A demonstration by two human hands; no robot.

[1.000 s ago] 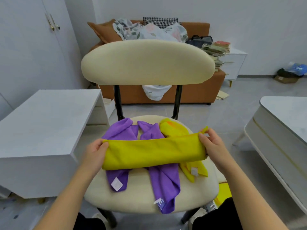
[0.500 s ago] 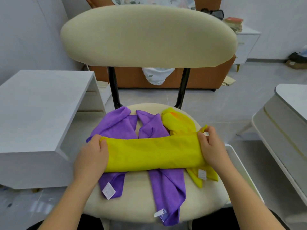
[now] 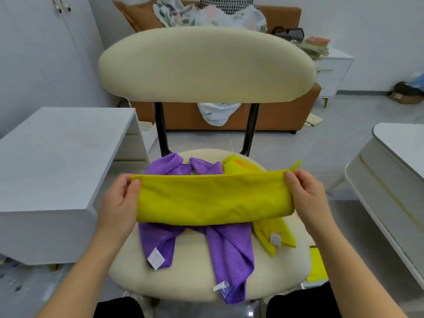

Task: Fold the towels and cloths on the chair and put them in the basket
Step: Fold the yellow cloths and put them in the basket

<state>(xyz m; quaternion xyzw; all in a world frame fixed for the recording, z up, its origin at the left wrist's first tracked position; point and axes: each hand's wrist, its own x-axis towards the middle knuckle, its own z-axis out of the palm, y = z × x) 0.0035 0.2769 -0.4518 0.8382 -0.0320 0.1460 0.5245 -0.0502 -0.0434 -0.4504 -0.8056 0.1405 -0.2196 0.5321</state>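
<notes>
Chair seat (image 3: 195, 271) bears two purple cloths (image 3: 231, 253), one yellow cloth (image 3: 284, 230).

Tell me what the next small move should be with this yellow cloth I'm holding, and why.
Probably bring the right hand across to the left hand, folding the yellow cloth in half end to end. It is a long band, pinched at each end and held above the purple cloths on the chair seat, so halving its length looks like the remaining fold.

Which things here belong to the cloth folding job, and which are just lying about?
Job: held yellow cloth; left purple cloth; right purple cloth; second yellow cloth; chair.
Lying about: sofa; bedding; books; white desk.
</notes>
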